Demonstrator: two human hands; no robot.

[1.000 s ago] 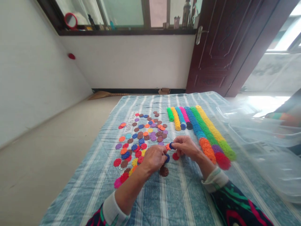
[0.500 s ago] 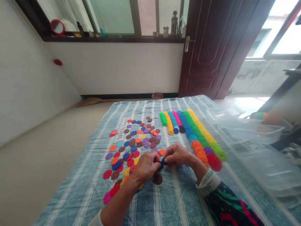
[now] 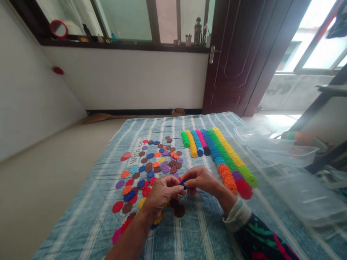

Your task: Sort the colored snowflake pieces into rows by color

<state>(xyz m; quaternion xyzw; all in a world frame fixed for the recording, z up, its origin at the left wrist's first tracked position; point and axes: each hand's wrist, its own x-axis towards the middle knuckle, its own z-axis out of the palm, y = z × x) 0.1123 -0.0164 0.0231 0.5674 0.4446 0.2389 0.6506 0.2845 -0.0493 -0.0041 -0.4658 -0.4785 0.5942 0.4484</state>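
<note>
Both my hands meet over the near middle of the cloth. My left hand (image 3: 160, 194) is closed in a pinch at the left side of a small dark blue notched disc (image 3: 183, 183). From the other side, my right hand (image 3: 202, 180) pinches the same blue piece between thumb and finger. Whether it is one disc or two pressed together I cannot make out. Just below the fingers lies a dark brown disc (image 3: 179, 211). Loose notched discs (image 3: 148, 167) in many colours spread to the left, some partly hidden under my left forearm.
Neat overlapping rows of sorted discs, including a long yellow row (image 3: 227, 147) and orange discs (image 3: 227, 178), run along the right. Clear plastic boxes (image 3: 284, 153) and lids stand at the right edge. The striped cloth (image 3: 86, 195) covers the surface; a door (image 3: 230, 61) is beyond.
The view has shifted slightly. My hands have drawn closer together, and the blue pieces that showed apart between my fingers now appear as one small blue shape.
</note>
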